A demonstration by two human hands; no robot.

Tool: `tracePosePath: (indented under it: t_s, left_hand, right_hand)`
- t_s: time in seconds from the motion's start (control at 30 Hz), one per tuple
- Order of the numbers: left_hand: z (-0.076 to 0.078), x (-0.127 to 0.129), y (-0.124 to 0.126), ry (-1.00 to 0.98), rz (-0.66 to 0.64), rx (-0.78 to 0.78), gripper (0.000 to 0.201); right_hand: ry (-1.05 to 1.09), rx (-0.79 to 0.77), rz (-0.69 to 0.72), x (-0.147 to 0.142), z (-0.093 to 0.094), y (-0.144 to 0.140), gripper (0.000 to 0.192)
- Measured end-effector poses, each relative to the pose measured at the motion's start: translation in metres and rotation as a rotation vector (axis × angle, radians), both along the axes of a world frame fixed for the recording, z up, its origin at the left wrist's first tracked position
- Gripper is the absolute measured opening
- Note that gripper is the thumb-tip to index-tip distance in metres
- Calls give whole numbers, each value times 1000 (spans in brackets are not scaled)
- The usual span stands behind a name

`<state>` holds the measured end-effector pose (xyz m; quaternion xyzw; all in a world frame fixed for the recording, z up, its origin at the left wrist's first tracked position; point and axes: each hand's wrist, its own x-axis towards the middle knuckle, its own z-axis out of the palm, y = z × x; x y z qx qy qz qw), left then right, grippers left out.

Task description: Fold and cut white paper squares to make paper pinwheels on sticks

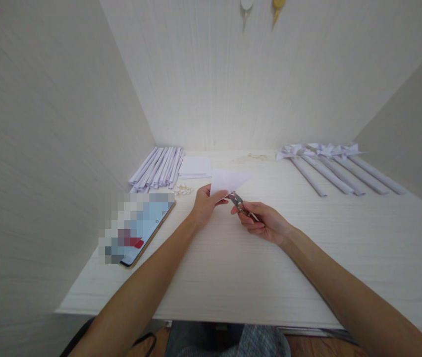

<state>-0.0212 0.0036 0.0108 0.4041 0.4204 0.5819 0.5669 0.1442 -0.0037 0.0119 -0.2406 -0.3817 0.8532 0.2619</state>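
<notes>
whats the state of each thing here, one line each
folded paper: pinched in left hand, held off the table
scissors: in right hand, tips at the paper's edge
paper rolls: bundled flat, back left
pinwheels: lying in a row, back right
phone: flat, screen lit

The pale wooden desk (233, 267) carries a bundle of rolled paper sticks (158, 167) at the back left, a phone (138, 229) near them, folded white sheets (195, 167), and finished paper pinwheels (339, 166) at the back right.
</notes>
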Motion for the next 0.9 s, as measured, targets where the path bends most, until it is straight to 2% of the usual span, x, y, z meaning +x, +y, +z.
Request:
tracePosePath:
  t_s: [0.9]
  left_hand:
    - [-1, -1, 2, -75, -77, -42, 20]
  right_hand:
    - [134, -279, 11, -1, 1, -3, 28]
